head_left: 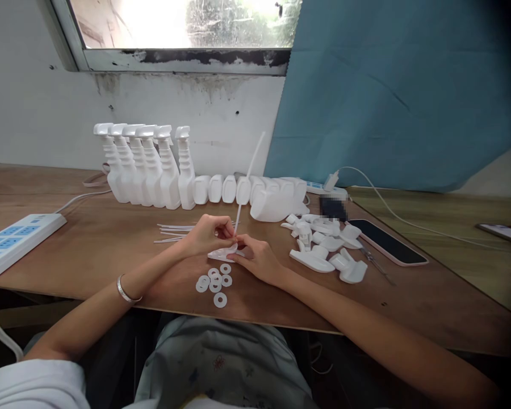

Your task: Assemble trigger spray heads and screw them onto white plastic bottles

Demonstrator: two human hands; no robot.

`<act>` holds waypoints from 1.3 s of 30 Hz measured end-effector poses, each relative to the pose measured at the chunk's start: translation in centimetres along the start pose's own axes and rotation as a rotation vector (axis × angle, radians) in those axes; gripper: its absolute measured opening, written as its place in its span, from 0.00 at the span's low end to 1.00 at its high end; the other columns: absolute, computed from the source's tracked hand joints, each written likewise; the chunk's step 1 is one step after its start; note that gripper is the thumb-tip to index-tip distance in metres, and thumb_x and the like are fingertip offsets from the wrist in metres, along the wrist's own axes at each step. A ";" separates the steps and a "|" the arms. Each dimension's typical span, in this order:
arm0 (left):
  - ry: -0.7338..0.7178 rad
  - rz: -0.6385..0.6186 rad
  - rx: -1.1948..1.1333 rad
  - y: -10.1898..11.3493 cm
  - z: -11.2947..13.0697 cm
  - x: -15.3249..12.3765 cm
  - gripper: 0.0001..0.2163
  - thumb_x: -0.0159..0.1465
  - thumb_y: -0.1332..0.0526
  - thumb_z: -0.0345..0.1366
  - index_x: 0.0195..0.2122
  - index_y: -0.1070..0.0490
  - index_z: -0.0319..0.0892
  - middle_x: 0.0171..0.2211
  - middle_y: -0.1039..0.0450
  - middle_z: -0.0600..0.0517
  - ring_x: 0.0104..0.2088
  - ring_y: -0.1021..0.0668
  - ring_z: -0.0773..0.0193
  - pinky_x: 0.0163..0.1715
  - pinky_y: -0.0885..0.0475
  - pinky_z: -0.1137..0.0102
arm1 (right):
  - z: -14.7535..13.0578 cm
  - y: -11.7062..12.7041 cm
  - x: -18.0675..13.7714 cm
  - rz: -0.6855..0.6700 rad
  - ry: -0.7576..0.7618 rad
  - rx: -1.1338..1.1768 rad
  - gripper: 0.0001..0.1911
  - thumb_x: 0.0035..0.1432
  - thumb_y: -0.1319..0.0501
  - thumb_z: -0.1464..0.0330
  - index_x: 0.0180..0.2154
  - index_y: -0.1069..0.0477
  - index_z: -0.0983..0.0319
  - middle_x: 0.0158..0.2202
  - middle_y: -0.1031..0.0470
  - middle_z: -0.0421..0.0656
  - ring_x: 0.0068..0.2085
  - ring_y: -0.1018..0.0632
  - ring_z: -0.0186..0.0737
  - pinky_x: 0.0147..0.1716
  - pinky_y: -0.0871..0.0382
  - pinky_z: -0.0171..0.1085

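I look down on a wooden table where both forearms reach in from six o'clock and meet at centre. A row of white spray bottles stands at twelve o'clock of the hands. My right hand, fingers curled, clamps a white trigger sprayer head against the tabletop; my left hand pinches its thin dip tube, which rises upright. White washers lie at six o'clock, just beside.

Bare table left of the washers; trigger heads crowd the right.
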State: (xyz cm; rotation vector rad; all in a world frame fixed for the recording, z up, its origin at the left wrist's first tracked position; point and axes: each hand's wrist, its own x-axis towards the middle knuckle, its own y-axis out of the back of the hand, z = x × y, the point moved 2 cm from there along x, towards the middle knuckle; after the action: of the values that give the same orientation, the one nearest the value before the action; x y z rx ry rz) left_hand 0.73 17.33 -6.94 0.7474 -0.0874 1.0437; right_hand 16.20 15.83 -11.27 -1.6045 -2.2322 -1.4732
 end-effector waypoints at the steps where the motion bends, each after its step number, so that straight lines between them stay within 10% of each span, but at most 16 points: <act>1: -0.001 -0.001 -0.009 0.0 -0.2 0.0 0.06 0.51 0.38 0.33 0.23 0.35 0.37 0.22 0.30 0.53 0.23 0.29 0.71 0.23 0.34 0.75 | 0.0 0.0 0.0 0.004 0.005 0.000 0.15 0.51 0.40 0.61 0.40 0.34 0.60 0.36 0.25 0.42 0.36 0.24 0.38 0.36 0.32 0.37; 15: 0.045 -0.164 -0.050 1.0 -0.7 0.4 0.13 0.52 0.37 0.41 0.34 0.33 0.37 0.26 0.28 0.50 0.27 0.27 0.67 0.26 0.33 0.73 | 0.1 0.0 0.1 -0.026 0.015 0.030 0.17 0.52 0.41 0.61 0.43 0.37 0.61 0.36 0.26 0.42 0.35 0.25 0.37 0.35 0.31 0.37; 22: 0.390 0.585 0.833 9.7 -4.7 3.2 0.18 0.54 0.42 0.45 0.40 0.33 0.36 0.30 0.27 0.42 0.34 0.26 0.54 0.32 0.34 0.66 | 0.3 -0.2 0.0 -0.032 -0.009 0.059 0.17 0.51 0.40 0.63 0.43 0.38 0.60 0.37 0.27 0.42 0.36 0.25 0.37 0.36 0.31 0.36; 26: 0.666 0.503 0.997 11.7 -8.2 3.7 0.25 0.52 0.44 0.52 0.37 0.31 0.31 0.35 0.28 0.33 0.38 0.26 0.43 0.31 0.34 0.64 | 0.4 -0.2 0.0 -0.041 -0.028 0.048 0.18 0.51 0.40 0.63 0.43 0.38 0.61 0.36 0.27 0.42 0.36 0.26 0.37 0.35 0.31 0.37; 39: 0.659 0.435 1.077 11.6 -9.9 3.3 0.26 0.54 0.46 0.51 0.34 0.26 0.29 0.32 0.28 0.32 0.35 0.26 0.42 0.28 0.34 0.63 | 0.2 -0.2 0.1 -0.042 -0.047 0.047 0.17 0.51 0.40 0.64 0.43 0.37 0.61 0.36 0.27 0.42 0.36 0.26 0.37 0.35 0.33 0.35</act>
State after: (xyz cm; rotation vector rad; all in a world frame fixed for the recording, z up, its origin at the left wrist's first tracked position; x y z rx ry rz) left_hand -9.59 29.03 -7.07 1.3253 0.9884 1.7211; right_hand 16.15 16.03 -11.46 -1.6054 -2.3211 -1.3951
